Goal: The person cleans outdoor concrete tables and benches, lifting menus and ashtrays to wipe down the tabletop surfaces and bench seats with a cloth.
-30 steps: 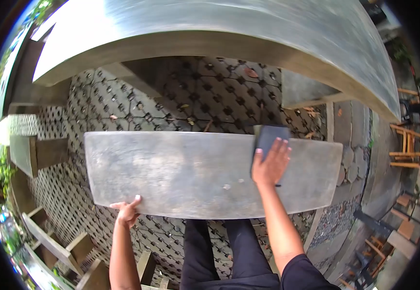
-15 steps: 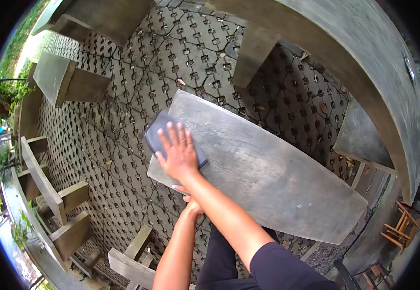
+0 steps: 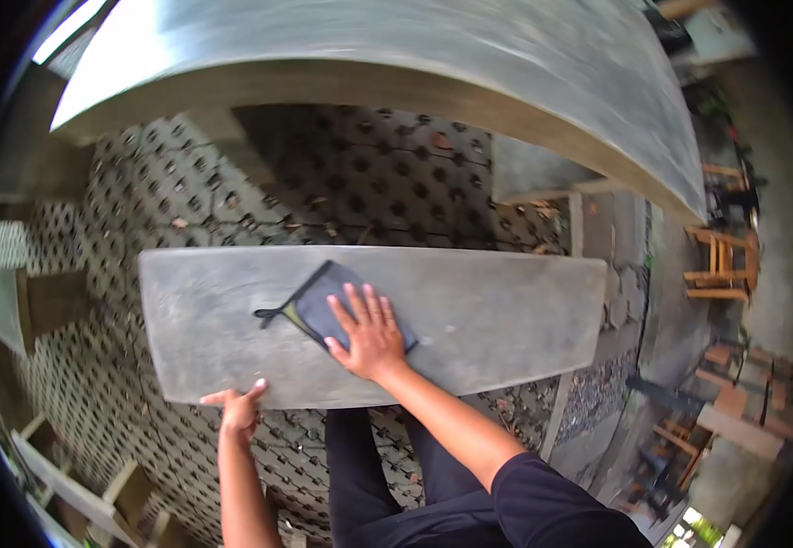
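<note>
A grey cloth (image 3: pixel 319 297) with dark edging, a green-yellow strip and a black loop lies on the top of a tapered concrete bench (image 3: pixel 506 310). My right hand (image 3: pixel 367 340) presses flat on the cloth, fingers spread, without gripping it. At the near edge of the bench, towards its left end, my left hand (image 3: pixel 239 408) rests with thumb and index finger stretched apart. Its other fingers are largely hidden from view. Nothing is seen in the left hand.
Beyond the bench curves a large concrete table (image 3: pixel 396 36), its thick edge overhanging the perforated paving (image 3: pixel 177 183). More concrete seats (image 3: pixel 68 301) stand at the left. Wooden chairs (image 3: pixel 721 265) are at the right. My legs (image 3: pixel 355 466) are close to the bench's near side.
The view has swung round, so the bench now lies crosswise. My right hand and the cloth have moved from the bench's end towards its middle. My left hand shows apart from the right arm.
</note>
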Motion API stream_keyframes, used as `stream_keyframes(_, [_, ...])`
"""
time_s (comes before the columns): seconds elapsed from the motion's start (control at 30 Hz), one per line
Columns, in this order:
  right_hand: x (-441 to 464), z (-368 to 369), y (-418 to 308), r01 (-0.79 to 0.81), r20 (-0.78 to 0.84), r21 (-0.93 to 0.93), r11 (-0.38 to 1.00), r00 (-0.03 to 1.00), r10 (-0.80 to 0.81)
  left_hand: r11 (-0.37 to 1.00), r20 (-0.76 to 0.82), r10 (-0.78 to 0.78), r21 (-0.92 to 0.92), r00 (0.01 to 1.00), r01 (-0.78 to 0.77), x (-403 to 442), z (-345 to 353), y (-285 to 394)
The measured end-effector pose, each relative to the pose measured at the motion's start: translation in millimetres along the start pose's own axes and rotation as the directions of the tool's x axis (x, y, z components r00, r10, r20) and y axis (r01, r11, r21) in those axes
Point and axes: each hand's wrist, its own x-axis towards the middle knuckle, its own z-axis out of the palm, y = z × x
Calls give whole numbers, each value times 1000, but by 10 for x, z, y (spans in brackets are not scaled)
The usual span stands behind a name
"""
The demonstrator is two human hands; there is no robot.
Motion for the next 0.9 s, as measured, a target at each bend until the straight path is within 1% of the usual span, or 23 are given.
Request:
stream_keyframes(0.03, [-202, -124, 344, -86, -36, -38, 996, 996, 85, 1000, -34, -5, -2, 999, 5, -288, 205, 236])
stream_keyframes(0.07, [-421, -233, 683, -166, -68, -67, 984, 985, 162, 998, -77, -39, 53, 996, 43, -91, 56, 103])
stream_keyframes(0.1, [-647, -314, 1035, -258, -134, -100, 961, 960, 244, 998, 6, -52, 29, 999, 52, -33, -35, 84])
stream_keyframes(0.13, [-886, -377, 1385, -347, -199, -125, 930, 927, 319, 995, 21, -56, 88, 998, 53, -103, -11, 155])
stream_keyframes(0.2, [-1373, -506, 2083, -551, -269, -165, 818, 823, 500, 993, 146, -110, 50, 983, 104, 157, -300, 69])
stream_keyframes(0.23, [-1593, -600, 2367, -641, -307, -162, 750, 755, 579, 991, 64, -122, 69, 990, 118, 124, -276, 104])
stream_keyframes(0.3, [-2052, -701, 2962, -802, -375, -122, 585, 583, 721, 996, 63, -87, 40, 994, 84, 156, -338, 86])
stream_keyframes(0.33, [-2289, -699, 3263, -868, -401, -86, 490, 480, 780, 990, 124, -114, 97, 986, 102, 215, -439, 102])
stream_keyframes(0.37, [-2481, -733, 3494, -935, -408, -25, 355, 334, 850, 988, 118, -118, 113, 986, 104, 255, -488, 123])
stream_keyframes(0.4, [-2659, -772, 3697, -976, -406, 34, 215, 183, 895, 983, 131, -139, 141, 982, 120, 283, -525, 141])
stream_keyframes(0.43, [-2887, -766, 3932, -982, -390, 89, 169, 122, 913, 977, 142, -159, 164, 977, 135, 274, -548, 134])
stream_keyframes(0.47, [-3040, -741, 4109, -981, -370, 144, 127, 65, 927, 977, 118, -156, 166, 981, 136, 253, -531, 142])
stream_keyframes(0.53, [-3029, -754, 4059, -976, -399, 152, 159, 87, 913, 984, 106, -129, 139, 986, 113, 283, -539, 108])
stream_keyframes(0.57, [-2986, -703, 3978, -974, -423, 146, 171, 95, 901, 988, -26, -71, 138, 997, 74, 233, -452, 83])
stream_keyframes(0.6, [-2909, -590, 3841, -976, -484, 113, 185, 109, 868, 987, -24, -50, 150, 998, 53, 182, -374, 72])
stream_keyframes(0.63, [-2829, -521, 3634, -961, -495, 85, 262, 187, 848, 986, -19, -30, 161, 999, 33, 135, -338, 79])
stream_keyframes(0.67, [-2721, -455, 3373, -940, -507, 57, 336, 263, 821, 990, -69, -17, 135, 997, 26, 209, -378, 18])
stream_keyframes(0.7, [-2598, -387, 3077, -889, -527, 30, 457, 375, 763, 993, -77, -2, 115, 997, 11, 141, -300, 21])
stream_keyframes(0.73, [-2416, -387, 2709, -846, -503, -3, 533, 462, 730, 996, -84, 11, 94, 996, -3, 72, -197, 44])
stream_keyframes(0.77, [-2268, -318, 2380, -806, -487, -56, 589, 537, 688, 994, 42, -19, 104, 999, 15, 65, -237, 87])
stream_keyframes(0.83, [-1980, -142, 1731, -680, -407, -45, 732, 682, 608, 998, 18, -10, 68, 1000, 8, 25, -138, 54])
stream_keyframes(0.87, [-1825, -102, 1375, -595, -347, -43, 803, 762, 546, 994, -19, -10, 108, 1000, 12, -107, -11, 134])
stream_keyframes(0.9, [-1691, -6, 1064, -511, -282, -73, 856, 834, 474, 993, 48, -8, 116, 999, 2, -159, 23, 172])
